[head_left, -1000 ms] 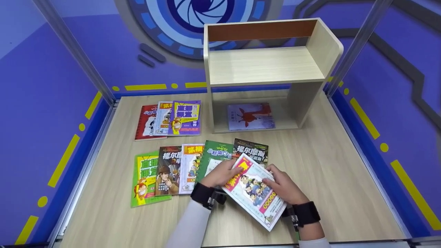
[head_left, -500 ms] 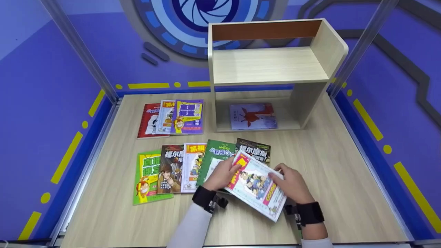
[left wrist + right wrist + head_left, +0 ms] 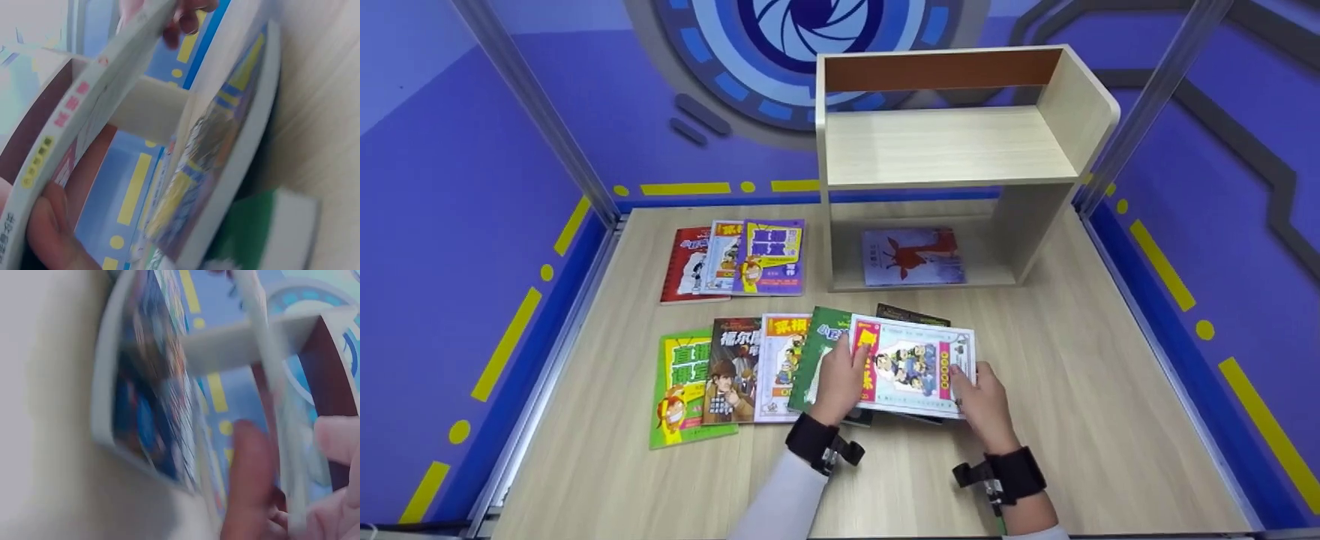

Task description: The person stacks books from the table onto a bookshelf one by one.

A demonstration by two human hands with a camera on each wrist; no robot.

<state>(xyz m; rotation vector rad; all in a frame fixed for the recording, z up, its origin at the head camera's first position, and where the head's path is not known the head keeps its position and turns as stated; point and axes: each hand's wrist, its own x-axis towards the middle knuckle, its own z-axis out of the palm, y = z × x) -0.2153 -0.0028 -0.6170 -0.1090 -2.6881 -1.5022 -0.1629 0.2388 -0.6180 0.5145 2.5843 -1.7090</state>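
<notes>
A white comic book with a pink title band (image 3: 913, 367) is held sideways by both hands, cover up, above the table. My left hand (image 3: 838, 382) grips its left, title end with the thumb on the cover. At the opposite end my right hand (image 3: 984, 405) pinches the book, thumb on top. In the left wrist view the book's spine (image 3: 62, 118) shows between fingers and thumb. Below it lie a green book (image 3: 819, 352) and a dark-covered book (image 3: 919, 315), both partly covered by the held one. The right wrist view is blurred.
Left of the hands, a bright green book (image 3: 682, 390), a brown detective book (image 3: 729, 375) and a white comic (image 3: 780, 367) overlap. Behind them lie red (image 3: 679, 266), white and purple (image 3: 772, 259) books. A wooden shelf (image 3: 945, 146) stands at the back, a giraffe-cover book (image 3: 913, 256) on its bottom level.
The held comic has turned counterclockwise from a diagonal to nearly level, its title band at the left. Both hands keep hold of it; the dark book beneath is more covered.
</notes>
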